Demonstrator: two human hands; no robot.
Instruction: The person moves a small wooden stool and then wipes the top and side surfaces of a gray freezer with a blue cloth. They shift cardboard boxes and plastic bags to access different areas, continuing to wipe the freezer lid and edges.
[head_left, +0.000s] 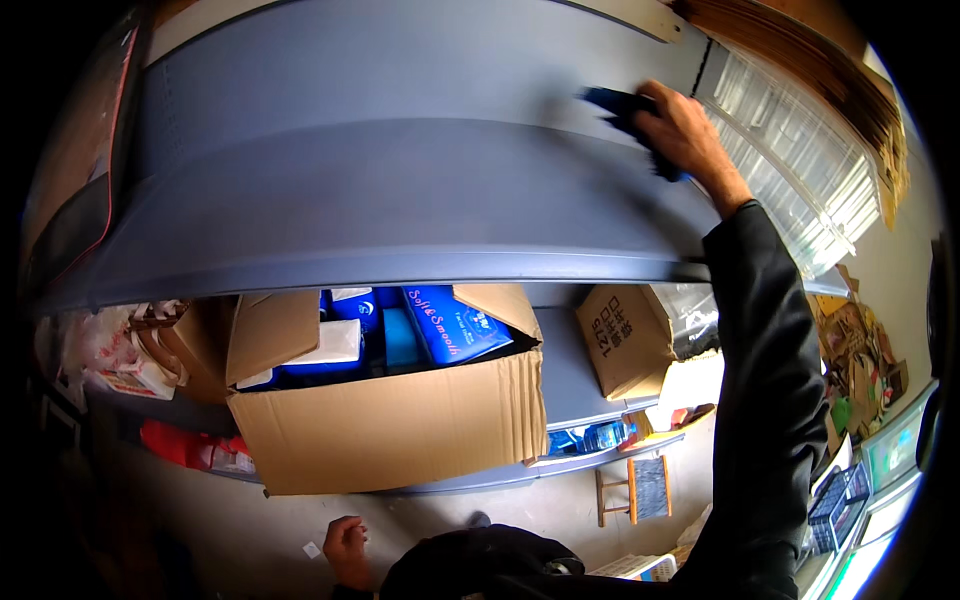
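My right hand (679, 131) grips a dark blue cloth (626, 112) over the right part of a grey shelf top (375, 187). The cloth looks slightly blurred, and its far end is at or just above the surface. Low in the view, my left hand (346, 551) hangs beside my body with its fingers curled and nothing visible in them. Between my body and the shelf's front edge, an open cardboard box (397, 427) sticks out from the level below. It holds several blue packs of facial tissue (457, 326).
Clear plastic trays (795, 142) stand at the shelf's right end, near stacked flat cardboard (832, 60). Another printed carton (626, 341) sits below. A water bottle (607, 435) lies lower still. A folding stool (646, 491) stands on the floor. A red-edged bag or case (82, 165) is far left.
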